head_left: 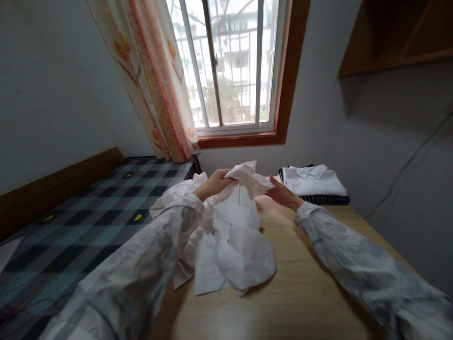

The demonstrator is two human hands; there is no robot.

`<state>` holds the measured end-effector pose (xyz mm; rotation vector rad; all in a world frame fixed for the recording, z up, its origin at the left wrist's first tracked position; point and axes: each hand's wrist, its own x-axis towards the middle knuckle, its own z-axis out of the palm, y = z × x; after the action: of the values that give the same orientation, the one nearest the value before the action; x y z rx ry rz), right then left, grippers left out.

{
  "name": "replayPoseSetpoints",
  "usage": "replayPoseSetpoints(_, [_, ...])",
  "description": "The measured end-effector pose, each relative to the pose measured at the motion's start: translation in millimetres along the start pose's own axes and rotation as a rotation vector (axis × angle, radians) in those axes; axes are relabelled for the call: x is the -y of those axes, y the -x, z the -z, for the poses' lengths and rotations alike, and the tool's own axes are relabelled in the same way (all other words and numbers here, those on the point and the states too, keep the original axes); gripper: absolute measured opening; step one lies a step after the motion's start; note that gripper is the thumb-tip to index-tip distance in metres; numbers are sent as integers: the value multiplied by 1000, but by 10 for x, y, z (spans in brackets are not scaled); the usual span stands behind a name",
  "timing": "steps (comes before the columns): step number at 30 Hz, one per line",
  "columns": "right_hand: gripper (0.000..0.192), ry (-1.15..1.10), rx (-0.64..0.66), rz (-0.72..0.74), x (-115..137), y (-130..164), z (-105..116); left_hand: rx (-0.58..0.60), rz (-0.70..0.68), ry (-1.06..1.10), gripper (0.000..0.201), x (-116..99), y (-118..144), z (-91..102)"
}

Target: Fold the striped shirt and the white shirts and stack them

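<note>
Head view: both hands raised over tabletop (304,293), gripping crumpled white shirt (233,236) at its top edge. Left hand (214,183) closed around bunched cloth, fingers wrapped in fabric. Right hand (281,192) pinches opposite corner, fingers curled on cloth. Shirt hangs between hands, lower part pooled on tabletop. Folded pile (313,184) at far end of tabletop, white garment on top, well apart from hands. Checked bed (88,222) to left, curtain (155,85) beside window (233,61).
</note>
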<state>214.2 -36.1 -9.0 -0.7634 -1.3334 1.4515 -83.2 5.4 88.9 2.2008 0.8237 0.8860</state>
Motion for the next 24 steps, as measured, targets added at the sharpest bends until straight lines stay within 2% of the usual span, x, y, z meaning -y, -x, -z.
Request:
replayPoseSetpoints(4, [85, 202, 88, 38, -188, -4, -90, -115, 91, 115, 44, -11, -67, 0])
replayPoseSetpoints(8, [66, 497, 135, -38, -290, -57, -70, -199, 166, 212, 50, -8, -94, 38])
replayPoseSetpoints(12, [69, 578, -52, 62, -246, -128, 56, -184, 206, 231, 55, 16, -18, 173])
replayPoseSetpoints(16, [75, 538, -307, 225, 9, -166, 267, -205, 253, 88, 58, 159, 74, 475])
replayPoseSetpoints(18, [77, 530, -398, 225, 209, -163, 358, -210, 272, -49, 59, 248, 104, 647])
replayPoseSetpoints(21, [77, 519, -309, 131, 603, -137, 438, -186, 283, -290, 63, 300, 132, 840])
replayPoseSetpoints(24, [77, 564, -254, 80, 1062, -83, 498, -164, 314, -545, 69, 204, 149, 945])
